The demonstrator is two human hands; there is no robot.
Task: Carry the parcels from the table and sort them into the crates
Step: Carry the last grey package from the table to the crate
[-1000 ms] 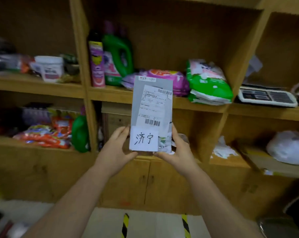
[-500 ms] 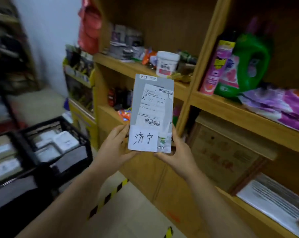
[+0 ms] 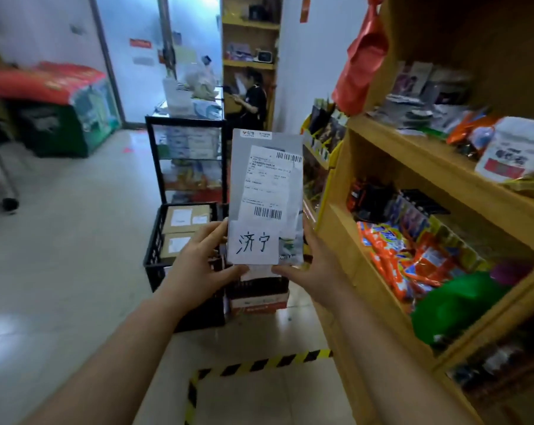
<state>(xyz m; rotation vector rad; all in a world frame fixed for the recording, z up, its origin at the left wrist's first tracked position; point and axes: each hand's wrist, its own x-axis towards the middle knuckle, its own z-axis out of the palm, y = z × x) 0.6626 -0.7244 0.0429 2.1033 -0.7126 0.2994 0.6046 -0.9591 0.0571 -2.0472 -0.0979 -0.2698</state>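
I hold a flat grey parcel (image 3: 267, 191) upright in front of me, with a white shipping label and a white handwritten tag at its lower left. My left hand (image 3: 199, 265) grips its lower left edge and my right hand (image 3: 313, 271) grips its lower right edge. Behind and below the parcel, a black plastic crate (image 3: 155, 259) stands on the floor with brown boxed parcels (image 3: 184, 220) inside. A second crate (image 3: 259, 289) to its right is mostly hidden by the parcel and my hands.
Wooden shelves (image 3: 419, 185) full of snack packets run along my right. A black wire rack (image 3: 187, 157) stands behind the crates, and a person (image 3: 253, 98) stands further back. Yellow-black tape (image 3: 259, 363) marks the floor. A green box stack (image 3: 63, 118) sits at the far left.
My view has swung left from the wooden shelves toward the open room and the crates on the floor. The parcel stays held upright in both hands.
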